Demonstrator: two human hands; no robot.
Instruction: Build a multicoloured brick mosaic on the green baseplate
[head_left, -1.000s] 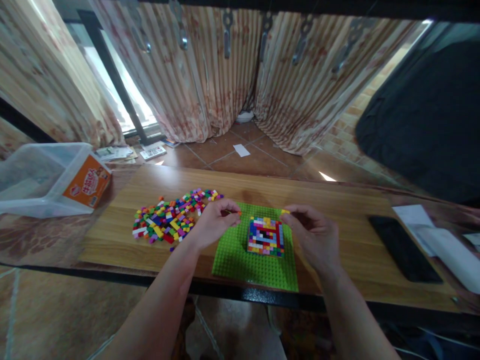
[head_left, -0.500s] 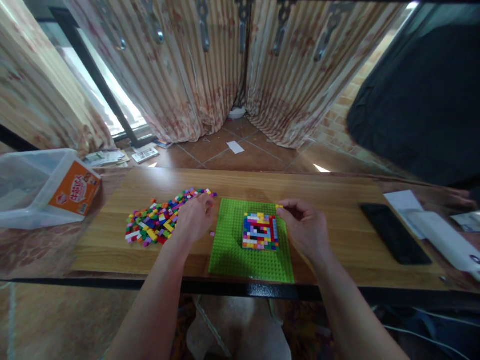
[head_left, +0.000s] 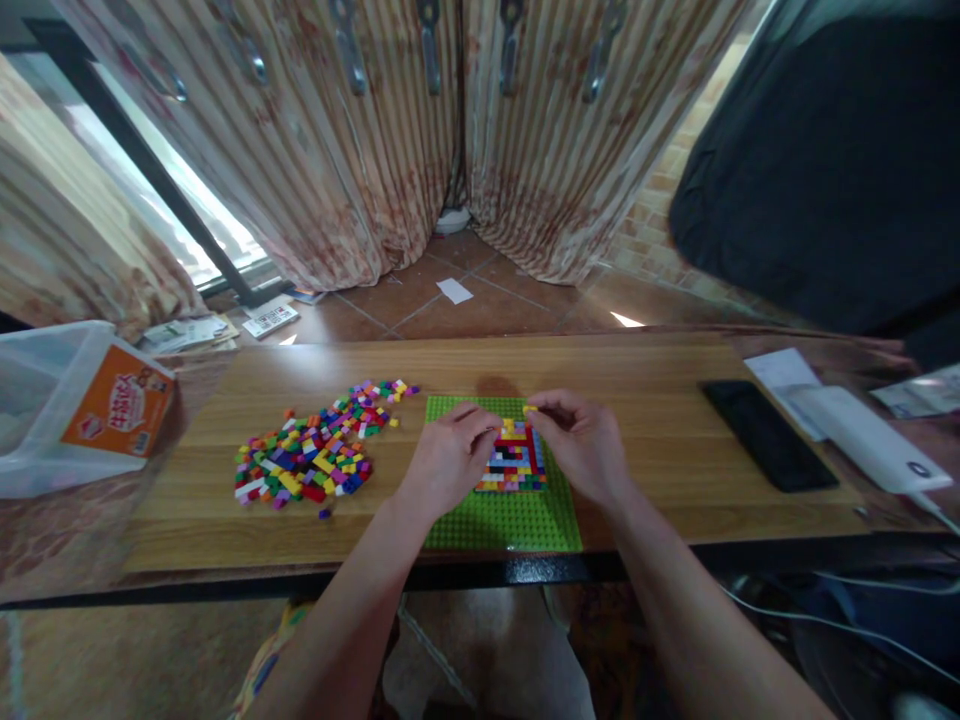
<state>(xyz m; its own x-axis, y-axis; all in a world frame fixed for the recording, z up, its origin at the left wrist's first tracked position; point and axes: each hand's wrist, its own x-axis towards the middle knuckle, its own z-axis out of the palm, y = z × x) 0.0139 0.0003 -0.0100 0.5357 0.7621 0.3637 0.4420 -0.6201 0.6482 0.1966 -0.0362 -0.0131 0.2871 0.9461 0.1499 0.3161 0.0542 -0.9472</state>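
A green studded baseplate (head_left: 502, 528) lies on the wooden table, with a square build of coloured bricks (head_left: 517, 478) on it. My right hand (head_left: 581, 440) is at the plate's far right corner, thumb and fingertips pinching a small yellow brick (head_left: 530, 409). Over the left side of the build is my left hand (head_left: 454, 455), its fingers closed together near the far left corner; whatever is between its fingertips is hidden. Part of the build is covered by this hand. A heap of loose bricks (head_left: 307, 460) lies left of the plate.
At the left end stands a clear plastic box (head_left: 56, 400) with an orange label. A black phone (head_left: 769, 435) lies on the right, beside a white device (head_left: 862, 440) with a cable and some paper. The table's dark front edge (head_left: 525, 572) runs close under my forearms.
My left hand has moved right, from the heap to above the build. My right hand still pinches the yellow brick near the plate's far right corner. The whole view has shifted slightly.
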